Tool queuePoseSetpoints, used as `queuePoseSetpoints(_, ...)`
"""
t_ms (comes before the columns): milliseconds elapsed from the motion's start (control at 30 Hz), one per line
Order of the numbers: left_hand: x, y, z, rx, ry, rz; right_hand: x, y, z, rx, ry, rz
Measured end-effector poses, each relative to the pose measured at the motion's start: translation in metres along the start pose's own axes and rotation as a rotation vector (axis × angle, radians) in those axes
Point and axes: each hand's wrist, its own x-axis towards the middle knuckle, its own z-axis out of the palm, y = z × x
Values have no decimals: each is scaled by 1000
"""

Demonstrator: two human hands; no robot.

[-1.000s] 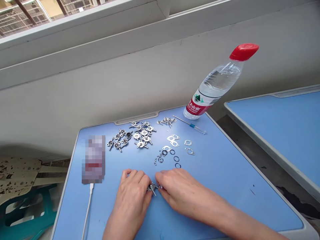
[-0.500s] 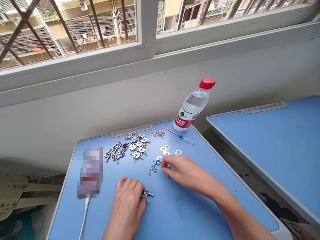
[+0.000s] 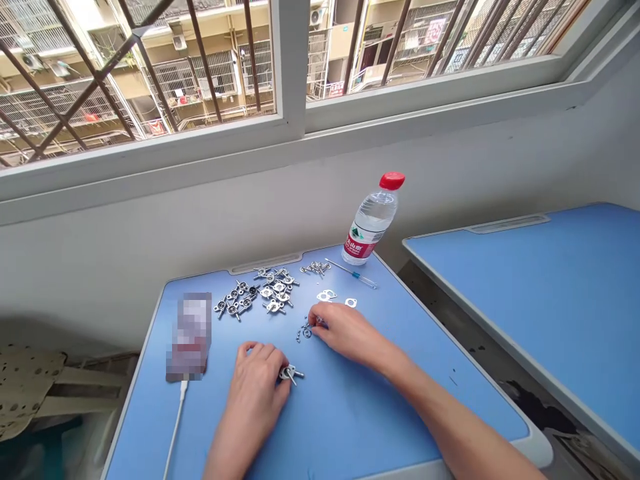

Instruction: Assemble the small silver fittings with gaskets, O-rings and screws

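Blue desk (image 3: 350,420), left to right: blurred phone (image 3: 190,337) with white cable (image 3: 176,427); left hand (image 3: 255,393), curled, gripping a small metal fitting (image 3: 290,375) below clustered fittings (image 3: 255,297); right hand (image 3: 345,333), fingers bunched over small rings (image 3: 307,331), any grip hidden; thin screwdriver (image 3: 350,273); water bottle (image 3: 371,219).

Desk: blue desk (image 3: 350,427)
Bottle: red-capped water bottle (image 3: 371,220) is stood at the desk's far edge
Screwdriver: thin screwdriver (image 3: 350,273) is laid beside the bottle
Phone: pixelated phone (image 3: 190,337) is placed on the desk's left side
Cable: white cable (image 3: 176,427) is run from the phone over the desk's near edge
Second desk: blue desk (image 3: 525,300) is set right of the desk
Window: barred window (image 3: 200,60) is seen beyond the desk
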Motion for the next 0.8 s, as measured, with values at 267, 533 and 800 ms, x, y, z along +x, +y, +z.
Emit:
queuePoseSetpoints(267, 0, -2, 4, 6, -2, 4, 2, 2, 3, 1, -20, 42)
queuePoseSetpoints(533, -1, -5, 7, -1, 15, 19, 1, 4, 2, -54, -14, 82)
queuePoseSetpoints(800, -1, -5, 7, -3, 11, 19, 0, 2, 6, -98, -7, 15)
